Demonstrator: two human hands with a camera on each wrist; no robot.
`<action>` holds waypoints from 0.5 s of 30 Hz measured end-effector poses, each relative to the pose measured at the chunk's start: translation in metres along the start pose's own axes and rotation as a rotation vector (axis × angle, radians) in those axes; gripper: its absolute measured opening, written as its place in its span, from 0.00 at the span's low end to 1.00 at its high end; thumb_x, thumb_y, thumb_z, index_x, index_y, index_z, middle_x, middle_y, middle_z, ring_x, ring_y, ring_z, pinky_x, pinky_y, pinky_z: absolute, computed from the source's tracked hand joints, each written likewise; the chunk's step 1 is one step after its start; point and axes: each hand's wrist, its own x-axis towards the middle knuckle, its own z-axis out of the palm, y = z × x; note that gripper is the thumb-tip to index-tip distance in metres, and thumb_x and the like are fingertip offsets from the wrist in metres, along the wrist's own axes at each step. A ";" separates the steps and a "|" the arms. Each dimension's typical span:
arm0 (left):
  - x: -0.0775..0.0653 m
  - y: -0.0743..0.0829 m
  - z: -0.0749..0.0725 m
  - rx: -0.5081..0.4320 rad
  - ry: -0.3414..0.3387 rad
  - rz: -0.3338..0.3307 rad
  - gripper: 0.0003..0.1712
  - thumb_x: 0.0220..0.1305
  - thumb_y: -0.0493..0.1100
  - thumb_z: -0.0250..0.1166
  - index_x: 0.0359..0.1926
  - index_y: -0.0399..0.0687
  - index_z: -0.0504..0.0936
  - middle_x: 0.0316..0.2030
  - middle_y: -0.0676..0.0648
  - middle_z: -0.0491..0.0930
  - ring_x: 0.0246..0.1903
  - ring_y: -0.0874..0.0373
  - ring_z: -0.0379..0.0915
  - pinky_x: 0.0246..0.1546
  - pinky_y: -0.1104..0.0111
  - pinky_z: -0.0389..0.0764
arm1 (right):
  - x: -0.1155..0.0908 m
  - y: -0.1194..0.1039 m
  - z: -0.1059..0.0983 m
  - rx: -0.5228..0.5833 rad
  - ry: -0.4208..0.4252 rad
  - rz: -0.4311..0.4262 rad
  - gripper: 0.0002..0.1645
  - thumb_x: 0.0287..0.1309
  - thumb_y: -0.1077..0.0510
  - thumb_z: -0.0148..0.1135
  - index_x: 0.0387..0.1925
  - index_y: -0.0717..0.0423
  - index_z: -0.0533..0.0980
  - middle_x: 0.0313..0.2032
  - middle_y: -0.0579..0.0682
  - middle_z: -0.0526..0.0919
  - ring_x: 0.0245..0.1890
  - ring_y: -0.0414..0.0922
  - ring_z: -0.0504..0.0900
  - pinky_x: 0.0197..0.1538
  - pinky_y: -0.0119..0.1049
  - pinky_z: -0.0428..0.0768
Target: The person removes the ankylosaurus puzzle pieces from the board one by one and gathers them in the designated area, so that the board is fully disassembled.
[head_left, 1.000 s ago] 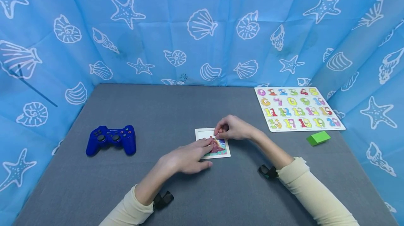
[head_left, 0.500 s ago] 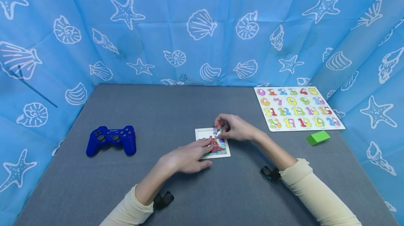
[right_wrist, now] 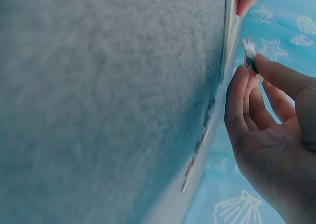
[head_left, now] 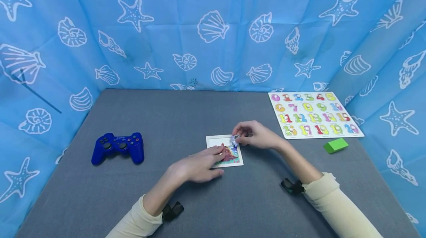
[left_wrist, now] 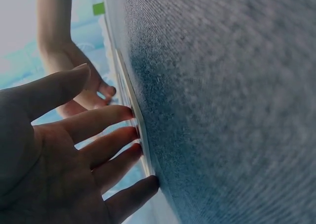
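A small jigsaw puzzle in a white frame (head_left: 210, 141) lies on the grey table; its picture shows a reddish-brown shape, and its upper left part is plain white. My left hand (head_left: 199, 165) rests on the puzzle with fingers nearly straight, covering its left side. In the left wrist view the fingertips of that hand (left_wrist: 64, 159) touch the frame's edge. Over the upper right corner, my right hand (head_left: 256, 134) pinches a puzzle piece (head_left: 235, 140) between thumb and fingers. The right wrist view has this piece (right_wrist: 250, 58) tilted and raised above the table.
A blue game controller (head_left: 117, 147) lies on the left. At the back right is a white number board (head_left: 279, 134) with colourful numerals, and a green block (head_left: 335, 145) sits in front of it. A blue shell-patterned curtain (head_left: 213, 53) surrounds the table's back and sides.
My right hand has shifted to the right with the puzzle piece, which now shows more clearly between its fingertips. The left hand has stayed on the puzzle.
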 end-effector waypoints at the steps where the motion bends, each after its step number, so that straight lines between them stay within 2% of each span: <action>1: 0.000 0.000 0.000 -0.005 -0.002 -0.003 0.39 0.83 0.54 0.59 0.85 0.44 0.61 0.87 0.43 0.54 0.88 0.49 0.47 0.87 0.54 0.57 | -0.002 0.001 -0.002 0.014 0.003 0.007 0.10 0.71 0.67 0.67 0.52 0.61 0.84 0.39 0.56 0.87 0.35 0.43 0.85 0.39 0.35 0.86; 6: -0.001 0.003 -0.003 -0.038 -0.017 -0.026 0.39 0.83 0.52 0.60 0.85 0.44 0.60 0.88 0.44 0.52 0.88 0.50 0.45 0.88 0.54 0.55 | -0.016 0.004 -0.014 0.053 0.048 0.023 0.11 0.71 0.66 0.66 0.52 0.63 0.83 0.40 0.58 0.87 0.36 0.45 0.87 0.41 0.40 0.88; 15: -0.001 0.003 -0.001 -0.029 -0.014 -0.036 0.38 0.83 0.52 0.60 0.85 0.46 0.61 0.88 0.45 0.53 0.89 0.51 0.45 0.88 0.55 0.55 | -0.041 0.018 -0.038 0.063 0.141 0.069 0.11 0.71 0.65 0.68 0.52 0.64 0.83 0.42 0.61 0.88 0.40 0.47 0.90 0.46 0.40 0.91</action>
